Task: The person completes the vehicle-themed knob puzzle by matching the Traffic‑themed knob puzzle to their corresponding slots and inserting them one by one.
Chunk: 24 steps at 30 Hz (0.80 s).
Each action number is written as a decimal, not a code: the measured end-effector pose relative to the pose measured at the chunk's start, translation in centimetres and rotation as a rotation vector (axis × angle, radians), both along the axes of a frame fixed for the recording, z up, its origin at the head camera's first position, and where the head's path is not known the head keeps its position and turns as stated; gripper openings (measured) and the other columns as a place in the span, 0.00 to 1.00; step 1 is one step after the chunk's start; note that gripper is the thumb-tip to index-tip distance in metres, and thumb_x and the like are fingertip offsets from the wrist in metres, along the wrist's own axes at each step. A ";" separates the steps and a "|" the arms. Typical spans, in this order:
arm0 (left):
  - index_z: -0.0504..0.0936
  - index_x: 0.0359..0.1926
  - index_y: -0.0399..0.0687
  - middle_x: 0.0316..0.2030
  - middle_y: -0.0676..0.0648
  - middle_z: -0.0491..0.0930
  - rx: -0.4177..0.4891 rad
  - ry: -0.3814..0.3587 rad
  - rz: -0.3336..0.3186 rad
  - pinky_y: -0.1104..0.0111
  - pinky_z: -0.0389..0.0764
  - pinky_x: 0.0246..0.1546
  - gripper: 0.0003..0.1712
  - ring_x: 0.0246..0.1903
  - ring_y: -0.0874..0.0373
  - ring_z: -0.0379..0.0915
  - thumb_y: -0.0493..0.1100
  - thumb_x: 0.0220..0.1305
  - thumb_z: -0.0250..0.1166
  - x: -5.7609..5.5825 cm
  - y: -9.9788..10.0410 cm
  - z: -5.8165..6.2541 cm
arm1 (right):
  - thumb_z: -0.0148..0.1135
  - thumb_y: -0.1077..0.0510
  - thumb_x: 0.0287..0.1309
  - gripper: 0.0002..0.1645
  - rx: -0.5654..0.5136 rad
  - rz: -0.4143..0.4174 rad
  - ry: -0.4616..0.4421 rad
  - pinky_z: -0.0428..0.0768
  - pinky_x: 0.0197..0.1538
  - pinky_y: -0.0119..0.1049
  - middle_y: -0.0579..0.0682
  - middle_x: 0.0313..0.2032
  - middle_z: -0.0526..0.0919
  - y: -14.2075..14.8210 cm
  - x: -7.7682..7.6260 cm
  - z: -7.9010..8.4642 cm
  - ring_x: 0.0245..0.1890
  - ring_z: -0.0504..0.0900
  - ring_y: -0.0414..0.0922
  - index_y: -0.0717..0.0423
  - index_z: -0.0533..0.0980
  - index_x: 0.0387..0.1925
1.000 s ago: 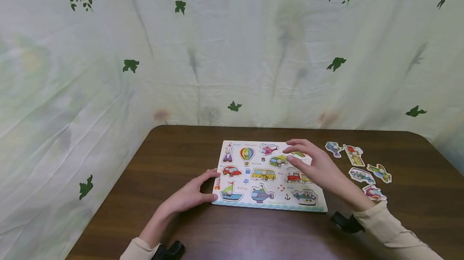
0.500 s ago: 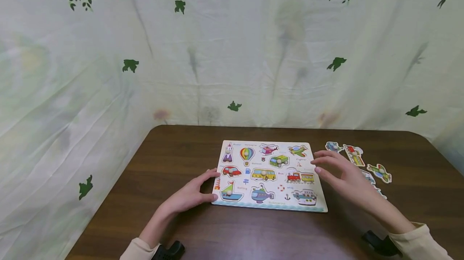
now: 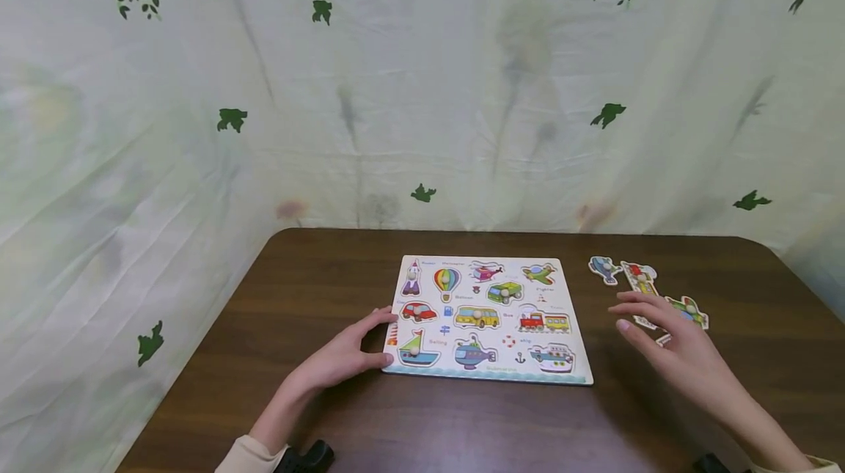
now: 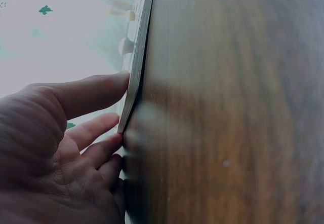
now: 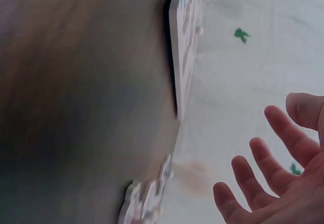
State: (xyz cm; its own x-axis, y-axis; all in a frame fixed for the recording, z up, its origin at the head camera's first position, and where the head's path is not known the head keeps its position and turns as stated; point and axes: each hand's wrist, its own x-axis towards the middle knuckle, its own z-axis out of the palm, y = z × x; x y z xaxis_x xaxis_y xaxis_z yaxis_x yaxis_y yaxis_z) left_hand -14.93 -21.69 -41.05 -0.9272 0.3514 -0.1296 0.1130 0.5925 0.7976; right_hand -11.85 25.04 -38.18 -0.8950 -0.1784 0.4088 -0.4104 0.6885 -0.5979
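A white peg puzzle board (image 3: 425, 293) with vehicle pictures lies flat on the table. My left hand (image 3: 343, 356) rests at its left side in the head view, thumb at the near corner and fingertips against the left edge. In the left wrist view, that thumb touches the board's edge (image 4: 136, 67). My right hand (image 3: 683, 352) hovers right of the board, fingers loosely spread with nothing in them. It is over loose puzzle pieces: a blue one (image 3: 604, 270), a red and yellow one (image 3: 639, 277) and a green airplane piece (image 3: 693, 312). Other pieces are mostly hidden beneath the hand.
The brown wooden table (image 3: 343, 260) extends around the board, its far edge close to a pale curtain (image 3: 462, 92) with leaf prints. A dark wrist device (image 3: 306, 456) shows below the left sleeve (image 3: 254, 455).
My right hand has moved from over the board's right part rightward to the loose pieces, with its fingers loosely spread throughout. My left hand stays at the board's left edge.
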 end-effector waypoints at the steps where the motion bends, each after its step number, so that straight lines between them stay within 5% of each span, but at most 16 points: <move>1: 0.72 0.65 0.49 0.73 0.45 0.59 -0.001 0.001 0.003 0.44 0.50 0.68 0.33 0.74 0.43 0.43 0.42 0.58 0.71 0.0 0.0 0.0 | 0.65 0.57 0.64 0.13 -0.007 -0.011 -0.005 0.74 0.35 0.28 0.42 0.56 0.75 0.2 0.1 -0.1 0.55 0.67 0.26 0.39 0.81 0.48; 6: 0.72 0.65 0.49 0.73 0.45 0.58 0.000 -0.004 0.009 0.43 0.50 0.67 0.33 0.74 0.43 0.43 0.42 0.58 0.71 0.0 0.0 0.0 | 0.66 0.58 0.63 0.14 -0.020 -0.058 -0.002 0.66 0.48 0.20 0.42 0.58 0.75 1.6 0.5 -0.3 0.61 0.61 0.24 0.41 0.81 0.49; 10: 0.73 0.65 0.50 0.73 0.46 0.58 0.006 -0.009 0.014 0.43 0.51 0.67 0.34 0.74 0.44 0.43 0.43 0.58 0.71 0.0 0.1 0.0 | 0.66 0.59 0.62 0.13 -0.002 -0.080 0.027 0.62 0.50 0.16 0.45 0.58 0.75 2.9 0.5 -0.5 0.58 0.65 0.25 0.47 0.82 0.49; 12: 0.73 0.65 0.50 0.73 0.46 0.59 0.008 -0.005 0.013 0.43 0.51 0.67 0.33 0.74 0.44 0.43 0.43 0.58 0.71 -0.1 0.1 0.1 | 0.67 0.60 0.61 0.12 0.034 -0.094 0.050 0.64 0.47 0.21 0.48 0.56 0.75 3.5 0.2 -0.6 0.56 0.68 0.35 0.50 0.82 0.47; 16: 0.72 0.65 0.50 0.73 0.47 0.59 0.003 -0.002 0.009 0.44 0.50 0.67 0.34 0.74 0.44 0.43 0.43 0.58 0.71 -0.1 0.1 0.0 | 0.67 0.62 0.60 0.10 0.105 -0.099 0.074 0.62 0.49 0.47 0.59 0.55 0.75 5.0 -0.6 -1.2 0.54 0.68 0.59 0.57 0.82 0.44; 19: 0.72 0.66 0.50 0.73 0.47 0.58 0.002 -0.009 0.008 0.44 0.50 0.67 0.34 0.74 0.45 0.42 0.43 0.58 0.71 -0.2 0.1 0.0 | 0.68 0.61 0.60 0.10 0.131 -0.103 0.041 0.61 0.46 0.60 0.63 0.55 0.75 6.5 -1.0 -1.9 0.53 0.68 0.68 0.59 0.82 0.43; 21: 0.72 0.66 0.50 0.73 0.47 0.58 0.002 -0.014 0.007 0.44 0.50 0.67 0.34 0.74 0.45 0.42 0.43 0.58 0.71 -0.2 0.1 0.0 | 0.68 0.60 0.59 0.11 0.145 -0.112 -0.002 0.61 0.47 0.62 0.65 0.56 0.74 7.5 -1.1 -2.4 0.54 0.67 0.69 0.59 0.82 0.43; 24: 0.72 0.65 0.50 0.73 0.47 0.58 0.004 -0.011 0.009 0.44 0.51 0.67 0.34 0.74 0.44 0.43 0.43 0.58 0.71 -0.2 0.0 0.1 | 0.70 0.56 0.58 0.12 0.170 -0.113 -0.075 0.64 0.49 0.52 0.64 0.58 0.73 8.8 -1.3 -3.0 0.55 0.67 0.68 0.54 0.82 0.43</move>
